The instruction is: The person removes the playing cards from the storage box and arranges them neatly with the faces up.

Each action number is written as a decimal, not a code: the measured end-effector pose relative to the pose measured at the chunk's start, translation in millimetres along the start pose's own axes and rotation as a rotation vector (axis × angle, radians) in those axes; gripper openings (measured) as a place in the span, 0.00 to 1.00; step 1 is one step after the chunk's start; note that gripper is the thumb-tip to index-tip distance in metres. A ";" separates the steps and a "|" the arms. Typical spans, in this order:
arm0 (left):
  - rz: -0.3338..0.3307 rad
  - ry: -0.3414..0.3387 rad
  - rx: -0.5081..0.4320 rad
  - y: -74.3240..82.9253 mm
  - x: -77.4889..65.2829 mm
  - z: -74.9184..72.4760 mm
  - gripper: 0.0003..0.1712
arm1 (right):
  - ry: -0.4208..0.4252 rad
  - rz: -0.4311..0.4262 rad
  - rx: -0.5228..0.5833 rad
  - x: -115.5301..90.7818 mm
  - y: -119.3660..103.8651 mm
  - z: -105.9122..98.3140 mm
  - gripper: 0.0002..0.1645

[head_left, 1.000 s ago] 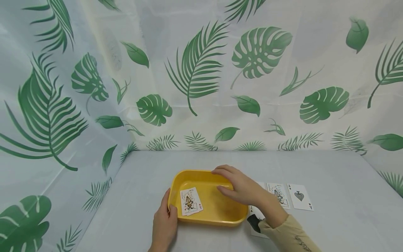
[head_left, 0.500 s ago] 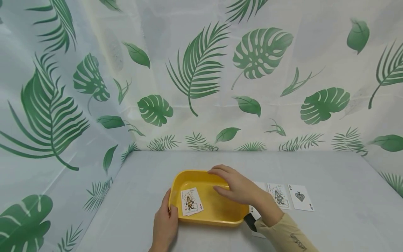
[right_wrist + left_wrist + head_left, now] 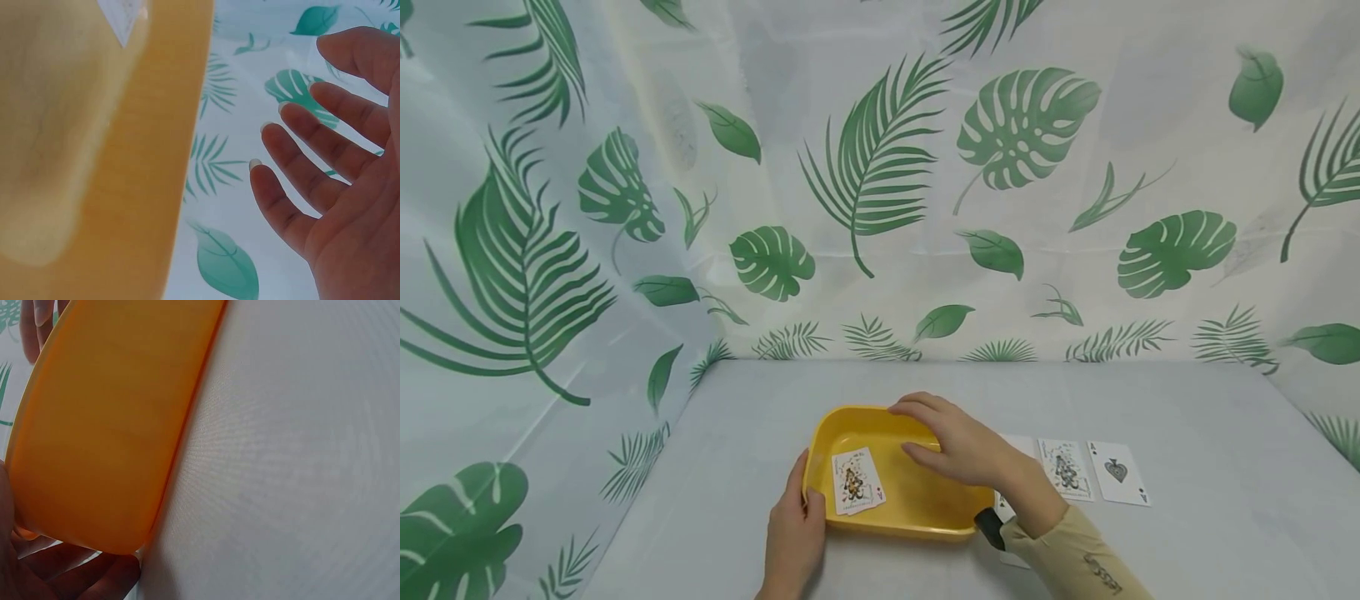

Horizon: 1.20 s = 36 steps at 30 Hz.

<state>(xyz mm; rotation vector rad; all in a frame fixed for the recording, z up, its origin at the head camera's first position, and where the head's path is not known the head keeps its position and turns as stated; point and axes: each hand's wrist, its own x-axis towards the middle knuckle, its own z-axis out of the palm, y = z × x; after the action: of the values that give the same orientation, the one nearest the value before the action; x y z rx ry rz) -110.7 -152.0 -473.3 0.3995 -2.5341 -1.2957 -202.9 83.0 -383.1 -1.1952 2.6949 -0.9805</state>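
Observation:
A yellow plastic tray (image 3: 917,527) lies on the table in the head view, its side wall filling much of the left wrist view. At its left end my left hand (image 3: 795,533) grips it, thumb at the rim and fingers along the outside wall. A joker card (image 3: 855,481) lies in the tray's left part, overlapping an ace whose red corner peeks out. Over the tray's right half hovers my right hand (image 3: 951,446), fingers spread and slightly bent. The right wrist view shows these fingers (image 3: 294,169) holding nothing, beside the tray's wall.
Right of the tray lie a joker card (image 3: 1066,469) and an ace of spades (image 3: 1117,472) face up. Other cards there are partly hidden by the right forearm (image 3: 1037,500). A leaf-patterned sheet (image 3: 850,317) rises behind and to the left.
My right hand has drifted slightly left above the tray. The left hand keeps its grip, and the cards in the tray have not shifted.

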 end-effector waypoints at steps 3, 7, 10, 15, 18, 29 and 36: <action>0.002 -0.001 -0.001 -0.2 0.1 -0.2 0.33 | 0.002 -0.009 -0.004 1.7 -1.2 0.4 0.28; 0.008 0.002 0.000 -0.5 0.5 -0.4 0.32 | -0.002 -0.006 -0.005 4.0 -2.9 1.8 0.28; 0.010 0.002 0.002 -0.5 0.6 -0.7 0.32 | -0.008 0.010 -0.009 5.6 -3.8 3.4 0.28; 0.012 0.003 0.003 -0.3 0.6 -0.9 0.32 | -0.010 0.015 -0.020 8.0 -4.2 6.4 0.28; 0.013 0.003 0.000 -0.6 0.7 -0.8 0.32 | -0.015 0.006 -0.021 9.4 -4.2 7.8 0.28; 0.020 -0.004 0.002 -1.9 1.9 -0.9 0.32 | -0.046 -0.017 -0.037 16.3 -3.1 12.6 0.29; 0.026 -0.004 -0.009 -1.2 1.6 -2.2 0.32 | -0.061 -0.038 -0.041 20.4 -4.1 15.1 0.29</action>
<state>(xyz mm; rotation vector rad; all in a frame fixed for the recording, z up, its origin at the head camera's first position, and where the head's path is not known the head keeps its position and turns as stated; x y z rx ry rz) -111.3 -154.9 -472.8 0.3620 -2.5270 -1.2996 -210.4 59.0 -388.6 -1.2668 2.6675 -0.8823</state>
